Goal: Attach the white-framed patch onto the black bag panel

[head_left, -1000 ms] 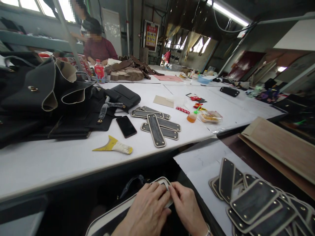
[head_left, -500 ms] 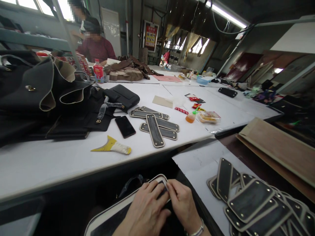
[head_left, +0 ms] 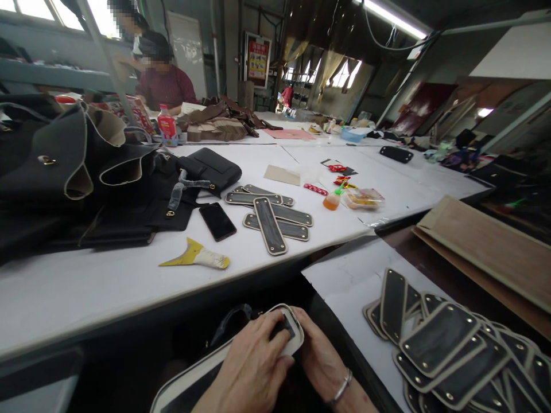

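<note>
On my lap side, below the table edge, lies a dark bag panel (head_left: 204, 371) with a cream border and a rounded corner. My left hand (head_left: 253, 358) grips it near that corner, fingers bent over its face and thumb to the right. Behind the corner's right edge, my right hand (head_left: 321, 353) holds the rim; its fingertips are partly hidden by the panel. A bracelet circles the right wrist. Past the panel, a clear-wrapped strap (head_left: 230, 321) shows in the dark gap.
Dark strips with rivets (head_left: 270, 225), a phone (head_left: 217, 221) and a yellow tool (head_left: 194, 254) lie on the white table (head_left: 107, 281). Black bags (head_left: 60, 155) crowd the left. Riveted pieces (head_left: 441, 335) pile up at right, near a cardboard slab (head_left: 486, 252). A co-worker (head_left: 166, 83) sits across.
My right hand has gone from pinching the front of the corner to reaching around behind its edge. My left hand has shifted slightly, and more of the corner shows.
</note>
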A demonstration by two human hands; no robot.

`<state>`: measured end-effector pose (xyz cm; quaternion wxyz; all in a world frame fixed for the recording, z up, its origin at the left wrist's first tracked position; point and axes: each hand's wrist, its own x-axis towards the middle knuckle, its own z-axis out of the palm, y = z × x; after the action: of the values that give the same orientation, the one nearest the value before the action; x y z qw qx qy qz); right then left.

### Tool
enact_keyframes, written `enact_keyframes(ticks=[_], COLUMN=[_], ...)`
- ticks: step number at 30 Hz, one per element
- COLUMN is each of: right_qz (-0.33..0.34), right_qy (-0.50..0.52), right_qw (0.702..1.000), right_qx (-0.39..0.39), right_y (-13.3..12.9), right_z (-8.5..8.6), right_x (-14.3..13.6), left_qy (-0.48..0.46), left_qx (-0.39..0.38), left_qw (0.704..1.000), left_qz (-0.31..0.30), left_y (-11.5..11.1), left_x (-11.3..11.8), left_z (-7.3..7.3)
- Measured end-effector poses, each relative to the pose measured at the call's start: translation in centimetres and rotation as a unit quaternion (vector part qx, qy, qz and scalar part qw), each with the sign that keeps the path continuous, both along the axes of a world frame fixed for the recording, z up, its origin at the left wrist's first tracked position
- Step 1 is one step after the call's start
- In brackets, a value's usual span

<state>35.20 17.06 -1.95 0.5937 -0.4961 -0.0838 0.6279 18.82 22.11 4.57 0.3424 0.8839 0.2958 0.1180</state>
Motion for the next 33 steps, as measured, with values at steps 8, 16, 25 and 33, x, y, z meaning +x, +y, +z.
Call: enact_keyframes(ticks=[8, 16, 25, 33], right_qz=[0.04, 0.115, 0.24, 0.312], right_qy=[0.127, 0.022, -0.261, -0.439], right_qw=[0.991, 0.993, 0.935, 0.842], right_qx=[-0.003, 0.017, 0.022, 0.032], right_y=[-0.2, -0.3, 0.6, 1.0], right_z=[0.1, 0.5, 1.2, 1.0], right_x=[-0.5, 0.6, 1.9, 3.3], left_qy=[0.044, 0.046, -0.027, -0.316], left_qx=[0.015, 0.032, -0.039, -0.148], left_qw=[0.997, 0.997, 0.999, 0.828], left_qz=[-0.054, -0.058, 0.004, 0.438], left_y=[0.2, -0.3, -0.8, -3.2], left_x=[0.0, -0.2, -0.3, -9.2], left_z=[0.1, -0.1, 0.3, -1.9])
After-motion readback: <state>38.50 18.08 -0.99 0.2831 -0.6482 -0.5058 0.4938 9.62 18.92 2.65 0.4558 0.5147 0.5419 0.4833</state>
